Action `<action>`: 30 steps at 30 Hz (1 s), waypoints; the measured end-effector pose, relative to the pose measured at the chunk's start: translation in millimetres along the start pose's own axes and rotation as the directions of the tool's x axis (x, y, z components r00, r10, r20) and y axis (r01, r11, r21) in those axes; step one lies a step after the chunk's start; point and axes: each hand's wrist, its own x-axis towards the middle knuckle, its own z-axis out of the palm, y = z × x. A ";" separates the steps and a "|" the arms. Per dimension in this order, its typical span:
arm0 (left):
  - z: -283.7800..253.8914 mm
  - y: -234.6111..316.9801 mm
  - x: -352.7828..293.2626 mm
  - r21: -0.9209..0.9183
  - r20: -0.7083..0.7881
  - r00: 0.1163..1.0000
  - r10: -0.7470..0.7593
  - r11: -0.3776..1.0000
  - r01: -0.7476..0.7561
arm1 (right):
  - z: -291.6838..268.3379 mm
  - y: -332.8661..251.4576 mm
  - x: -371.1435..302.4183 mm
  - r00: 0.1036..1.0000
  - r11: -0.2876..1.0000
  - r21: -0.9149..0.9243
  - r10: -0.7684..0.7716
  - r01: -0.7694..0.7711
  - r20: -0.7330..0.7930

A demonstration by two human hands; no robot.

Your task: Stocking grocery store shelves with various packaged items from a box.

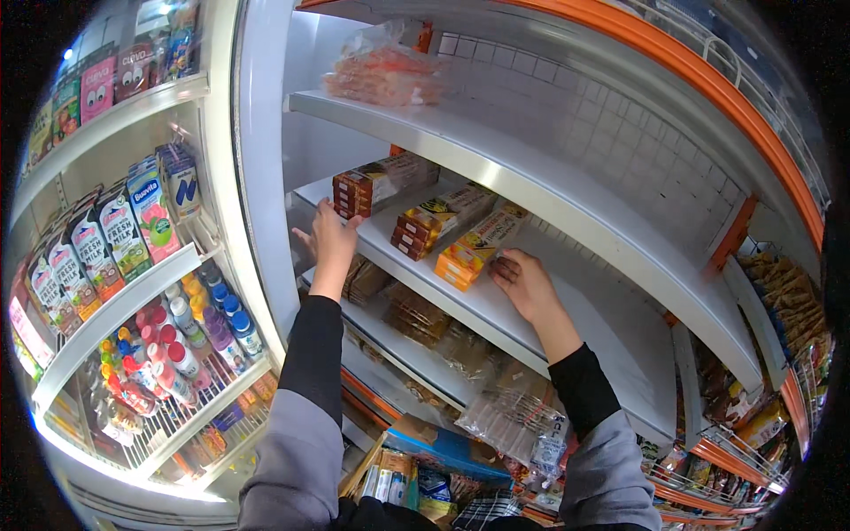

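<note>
Three groups of long flat cartons lie on a white shelf [584,301]. At the left is a stack of brown cartons [352,195]; in the middle stands a stack of brown-and-yellow cartons [414,232]. The orange-yellow cartons [460,265] form the right-hand group. My left hand [329,239] is at the shelf's front edge, just before the brown stack, its fingers apart and nothing held. Close against the right side of the orange-yellow cartons is my right hand [522,279], fingers loosely bent. Whether its fingertips touch the carton I cannot tell.
Plastic bags of pinkish goods [385,75] lie on the upper shelf. Brown packs [416,319] fill the shelf below. An open cardboard box [443,447] with packets stands near my body. At the left, a lit cooler holds milk cartons [115,226] and bottles [181,354].
</note>
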 end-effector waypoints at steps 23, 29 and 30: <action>-1.1 27.4 -79.9 -0.088 0.139 0.941 0.310 0.950 -0.300 | 14.7 -1.9 -9.9 0.949 0.946 -0.212 -0.279 0.245 -0.148; -17.3 45.8 -72.7 0.051 0.284 0.935 0.211 0.971 -0.234 | 43.9 -28.6 17.2 0.970 0.984 0.157 -0.122 0.090 0.210; -14.7 49.8 -71.0 0.045 0.287 0.934 0.211 0.971 -0.233 | 46.5 -31.7 26.8 0.968 0.944 0.323 -0.017 -0.066 0.249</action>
